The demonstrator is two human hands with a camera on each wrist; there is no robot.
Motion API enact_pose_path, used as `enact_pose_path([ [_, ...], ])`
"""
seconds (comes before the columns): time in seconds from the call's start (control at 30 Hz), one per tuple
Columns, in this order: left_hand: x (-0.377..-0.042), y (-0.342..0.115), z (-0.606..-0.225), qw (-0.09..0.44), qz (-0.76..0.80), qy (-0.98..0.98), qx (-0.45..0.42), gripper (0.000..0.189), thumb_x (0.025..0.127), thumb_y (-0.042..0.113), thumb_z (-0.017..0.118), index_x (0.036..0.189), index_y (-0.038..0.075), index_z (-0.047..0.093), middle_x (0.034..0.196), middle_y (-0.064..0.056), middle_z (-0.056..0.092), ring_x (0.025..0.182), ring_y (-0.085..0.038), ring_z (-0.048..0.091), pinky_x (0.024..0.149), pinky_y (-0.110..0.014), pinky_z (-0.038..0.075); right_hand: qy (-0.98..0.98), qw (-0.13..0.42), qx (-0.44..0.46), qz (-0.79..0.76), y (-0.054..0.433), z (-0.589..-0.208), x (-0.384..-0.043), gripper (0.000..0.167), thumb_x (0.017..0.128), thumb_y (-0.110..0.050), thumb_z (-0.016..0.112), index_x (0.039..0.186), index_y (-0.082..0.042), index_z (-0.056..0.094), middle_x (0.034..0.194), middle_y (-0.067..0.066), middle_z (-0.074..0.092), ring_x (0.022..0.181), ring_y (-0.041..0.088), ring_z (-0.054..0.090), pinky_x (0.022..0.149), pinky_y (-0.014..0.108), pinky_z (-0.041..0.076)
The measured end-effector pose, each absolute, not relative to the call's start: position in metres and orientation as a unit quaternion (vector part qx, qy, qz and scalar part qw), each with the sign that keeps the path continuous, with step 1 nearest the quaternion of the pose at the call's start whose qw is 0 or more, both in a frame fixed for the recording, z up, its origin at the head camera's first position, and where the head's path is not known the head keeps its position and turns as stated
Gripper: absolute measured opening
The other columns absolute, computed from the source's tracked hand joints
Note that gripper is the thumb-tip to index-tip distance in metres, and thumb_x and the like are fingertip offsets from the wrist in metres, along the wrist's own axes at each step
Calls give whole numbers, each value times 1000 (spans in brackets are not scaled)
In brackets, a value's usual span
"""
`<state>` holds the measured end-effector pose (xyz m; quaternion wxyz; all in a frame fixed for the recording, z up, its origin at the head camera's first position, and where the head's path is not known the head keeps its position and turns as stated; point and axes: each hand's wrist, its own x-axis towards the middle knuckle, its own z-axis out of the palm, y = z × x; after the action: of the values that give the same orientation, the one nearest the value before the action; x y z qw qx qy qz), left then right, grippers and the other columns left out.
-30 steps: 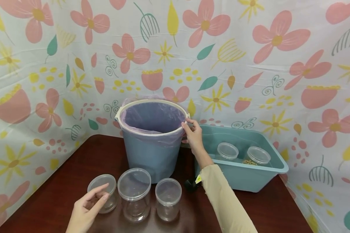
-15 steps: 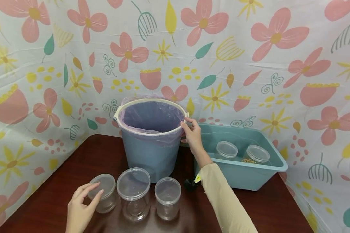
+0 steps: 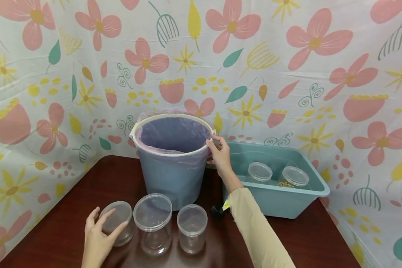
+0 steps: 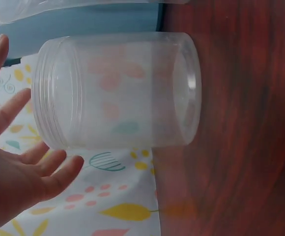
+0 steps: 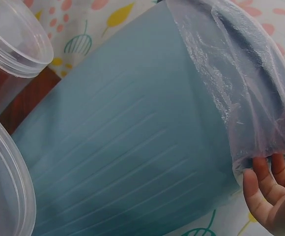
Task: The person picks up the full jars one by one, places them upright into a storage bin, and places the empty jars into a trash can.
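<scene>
My left hand [image 3: 100,234] is spread around the lid of the leftmost clear lidded jar [image 3: 123,213]. In the left wrist view its fingers are apart and stand beside the lid end, and the jar [image 4: 128,93] looks empty. My right hand [image 3: 222,158] pinches the cream rim of a blue bucket [image 3: 171,182] at its right side. A thin pinkish bag [image 5: 260,88] lines the bucket and folds over the rim; the right fingers [image 5: 264,177] are at the bag's edge.
Two more clear lidded jars, a larger jar [image 3: 154,223] and a narrower jar [image 3: 192,227], stand in front of the bucket. A teal tub [image 3: 271,201] at right holds a lidded jar [image 3: 259,172] and another jar [image 3: 294,176] with small tan pieces. A black object [image 3: 217,212] lies near the right sleeve.
My left hand has opened wider and moved slightly forward to the leftmost jar's lid. The right hand stays on the bucket rim.
</scene>
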<state>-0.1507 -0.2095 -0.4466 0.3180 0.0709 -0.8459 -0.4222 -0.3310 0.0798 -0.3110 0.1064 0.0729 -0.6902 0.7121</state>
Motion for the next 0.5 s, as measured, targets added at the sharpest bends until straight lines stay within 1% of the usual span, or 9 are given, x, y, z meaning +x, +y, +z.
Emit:
enact_pose_path([
  [0.13, -154, -211, -446, 261, -422, -862, 100, 54, 66, 19, 79, 111, -4, 57, 130, -36, 24, 115, -54, 28, 86, -63, 27, -692, 109, 75, 710, 79, -312, -331, 37, 88, -21, 57, 121, -6, 50, 69, 2, 50, 52, 14, 50, 44, 28, 45],
  [0.23, -155, -213, -449, 226, -413, -876, 106, 60, 68, 24, 79, 114, -5, 55, 132, -38, 21, 117, -55, 24, 87, -63, 25, -694, 108, 75, 708, 80, -312, -332, 37, 88, -21, 57, 121, -6, 50, 69, 2, 50, 52, 14, 50, 46, 31, 46],
  [0.37, -157, -214, -453, 218, -404, -883, 103, 59, 68, 24, 78, 114, -4, 55, 130, -39, 22, 116, -56, 24, 87, -63, 26, -694, 104, 77, 709, 81, -312, -332, 37, 88, -20, 57, 122, -8, 50, 68, 2, 51, 52, 15, 51, 48, 35, 47],
  [0.5, -158, -214, -456, 244, -404, -877, 92, 59, 64, 19, 81, 114, -2, 57, 127, -36, 29, 111, -56, 31, 82, -63, 30, -693, 101, 78, 710, 84, -312, -332, 38, 88, -21, 57, 123, -8, 50, 67, 2, 51, 52, 16, 51, 46, 32, 46],
])
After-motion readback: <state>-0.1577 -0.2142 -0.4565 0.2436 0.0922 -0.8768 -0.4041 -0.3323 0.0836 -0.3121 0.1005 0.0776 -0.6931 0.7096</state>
